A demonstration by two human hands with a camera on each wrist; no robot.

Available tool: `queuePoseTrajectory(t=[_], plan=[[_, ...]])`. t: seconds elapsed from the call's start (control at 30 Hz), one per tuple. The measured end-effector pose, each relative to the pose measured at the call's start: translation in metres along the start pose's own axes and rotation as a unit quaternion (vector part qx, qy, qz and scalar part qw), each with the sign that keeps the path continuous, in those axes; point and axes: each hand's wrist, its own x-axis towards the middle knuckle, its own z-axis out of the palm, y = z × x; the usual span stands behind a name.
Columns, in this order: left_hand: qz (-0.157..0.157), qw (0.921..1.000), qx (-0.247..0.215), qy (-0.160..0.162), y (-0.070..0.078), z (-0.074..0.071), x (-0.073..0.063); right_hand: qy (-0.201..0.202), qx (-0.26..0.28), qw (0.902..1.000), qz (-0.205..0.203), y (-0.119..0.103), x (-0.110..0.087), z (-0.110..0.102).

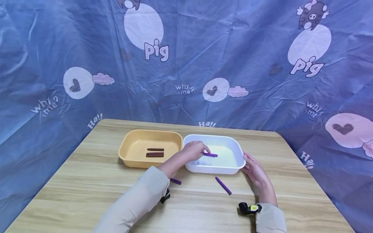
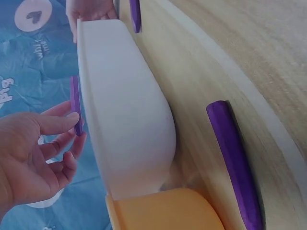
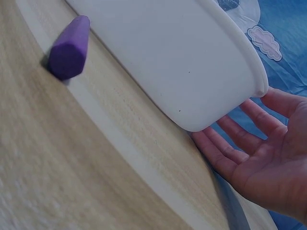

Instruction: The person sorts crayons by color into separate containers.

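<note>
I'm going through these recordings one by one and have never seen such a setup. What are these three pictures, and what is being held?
There is no robot here, just a person's two bare hands. The wide picture comes from a camera worn on the head, looking forward and down. The other two come from wrist cameras, one beside each hand, so the scene looks tipped.

On the wooden table stand a yellow tray with three brown sticks in it and, beside it, a white tray. Two purple sticks lie on the table in front.

The left hand pinches another purple stick over the white tray. The right hand holds nothing; its fingers touch that tray's outer end.
</note>
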Motion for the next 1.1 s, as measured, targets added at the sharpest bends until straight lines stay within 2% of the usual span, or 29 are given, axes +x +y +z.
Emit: queuePoseTrajectory(t=[0.2,0.47,0.73,1.1], plan=[[-0.018,0.9994,-0.011,-0.026,-0.002,0.010,0.013,0.003,-0.004,1.0000,0.001,0.001,-0.001,0.000],[-0.065,0.9964,-0.012,-0.052,-0.005,0.023,0.022,0.005,-0.010,0.9999,0.004,0.001,0.000,0.000],[-0.088,0.9949,-0.010,-0.049,-0.008,0.031,0.025,0.008,-0.009,0.9999,0.006,0.001,0.000,0.000],[-0.092,0.9952,0.007,-0.034,-0.009,0.041,0.026,0.010,-0.010,0.9999,0.005,0.001,0.001,-0.001]])
